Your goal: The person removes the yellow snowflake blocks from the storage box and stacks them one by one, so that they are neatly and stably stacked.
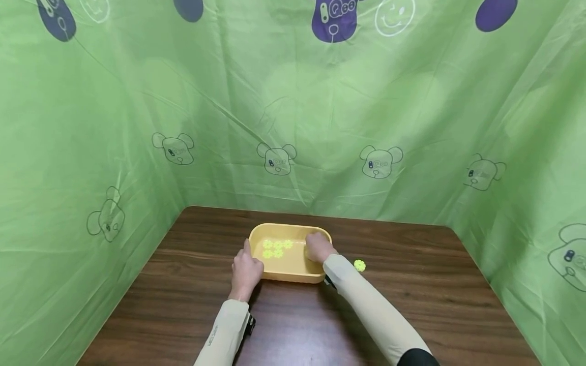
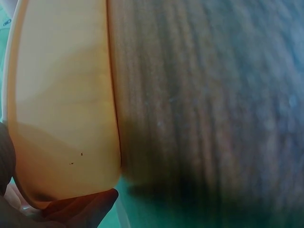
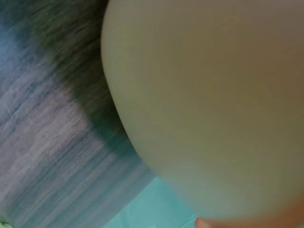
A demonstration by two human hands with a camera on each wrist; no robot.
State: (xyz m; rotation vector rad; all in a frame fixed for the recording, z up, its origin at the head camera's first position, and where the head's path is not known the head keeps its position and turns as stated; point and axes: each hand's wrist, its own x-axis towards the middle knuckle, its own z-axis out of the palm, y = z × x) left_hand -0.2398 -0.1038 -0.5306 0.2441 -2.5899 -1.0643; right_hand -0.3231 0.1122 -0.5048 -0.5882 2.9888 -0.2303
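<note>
In the head view, a yellow plastic basin (image 1: 290, 264) with rounded corners sits on the wooden table. My left hand (image 1: 246, 270) grips its left end; the left wrist view shows fingers (image 2: 90, 209) against the outer wall. Several yellow-green flower-shaped pieces (image 1: 277, 245) lie in two rows on the left part of the basin floor. My right hand (image 1: 319, 247) reaches inside the basin's right end, and its fingertips are hidden, so whether it holds anything does not show. Another flower-shaped piece (image 1: 359, 265) lies on the table beside my right forearm.
The dark wood table (image 1: 412, 284) extends around the basin on all sides. Green curtains (image 1: 329, 117) printed with bear faces hang behind it and along both sides. The basin's outer wall (image 3: 213, 95) fills most of the right wrist view.
</note>
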